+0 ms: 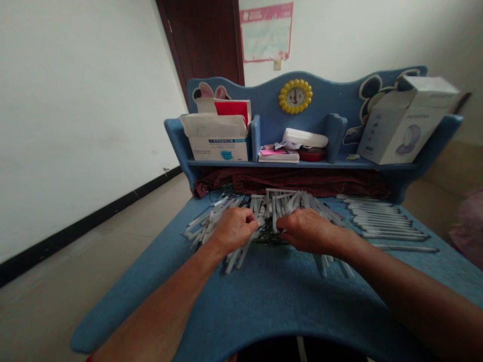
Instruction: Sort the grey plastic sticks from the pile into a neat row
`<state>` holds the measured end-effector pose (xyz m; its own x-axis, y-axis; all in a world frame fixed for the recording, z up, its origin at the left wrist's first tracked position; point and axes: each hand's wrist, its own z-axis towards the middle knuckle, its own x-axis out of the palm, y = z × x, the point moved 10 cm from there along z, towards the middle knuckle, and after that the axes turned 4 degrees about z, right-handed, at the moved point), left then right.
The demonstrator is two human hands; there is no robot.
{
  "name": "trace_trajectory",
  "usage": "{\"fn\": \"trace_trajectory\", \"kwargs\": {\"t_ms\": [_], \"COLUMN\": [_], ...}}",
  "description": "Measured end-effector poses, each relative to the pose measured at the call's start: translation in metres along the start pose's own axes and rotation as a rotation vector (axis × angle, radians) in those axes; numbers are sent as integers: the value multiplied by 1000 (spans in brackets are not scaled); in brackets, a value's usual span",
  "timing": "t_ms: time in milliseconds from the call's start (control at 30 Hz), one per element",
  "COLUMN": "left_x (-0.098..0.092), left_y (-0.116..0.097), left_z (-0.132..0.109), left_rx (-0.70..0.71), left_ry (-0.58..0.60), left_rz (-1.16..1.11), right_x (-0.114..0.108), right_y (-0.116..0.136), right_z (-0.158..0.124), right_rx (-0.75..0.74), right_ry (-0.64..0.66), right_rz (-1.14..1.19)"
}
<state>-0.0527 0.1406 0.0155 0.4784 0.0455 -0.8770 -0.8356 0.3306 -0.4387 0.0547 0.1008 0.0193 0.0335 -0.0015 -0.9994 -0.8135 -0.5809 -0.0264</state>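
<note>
Many pale, thin tubes (207, 219) lie in a loose pile across the middle of the blue desk. Over the left part of the pile, my left hand (236, 229) is closed in a pinch at a small whitish piece. My right hand (304, 230) is closed too, fingertips at the upright end of a pale tube (274, 213). Dark thin pieces (267, 236) lie between and below the hands. To the right, several similar tubes (388, 219) are laid side by side in a row, with a single one (407, 248) nearer me.
The blue desk (264, 301) has a raised shelf holding a mask box (222, 143), booklets (278, 157), a red case (311, 154) and a white carton (407, 120). A yellow clock (295, 96) is on the backboard. Checked cloth (294, 181) lies under the shelf.
</note>
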Motion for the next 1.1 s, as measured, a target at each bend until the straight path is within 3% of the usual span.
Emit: {"fn": "trace_trajectory", "kwargs": {"t_ms": [200, 633, 867, 1100], "left_x": [8, 18, 9, 4], "left_y": [-10, -15, -8, -1], "left_z": [-10, -18, -12, -4], "left_rx": [51, 13, 15, -20], "left_ry": [88, 163, 118, 206], "left_rz": [348, 509, 353, 3], "right_x": [6, 1, 4, 17], "right_y": [-8, -10, -15, -13], "right_z": [-1, -3, -3, -3], "right_rx": [40, 54, 45, 11], "right_ry": [23, 21, 43, 111], "right_rz": [31, 43, 48, 23]}}
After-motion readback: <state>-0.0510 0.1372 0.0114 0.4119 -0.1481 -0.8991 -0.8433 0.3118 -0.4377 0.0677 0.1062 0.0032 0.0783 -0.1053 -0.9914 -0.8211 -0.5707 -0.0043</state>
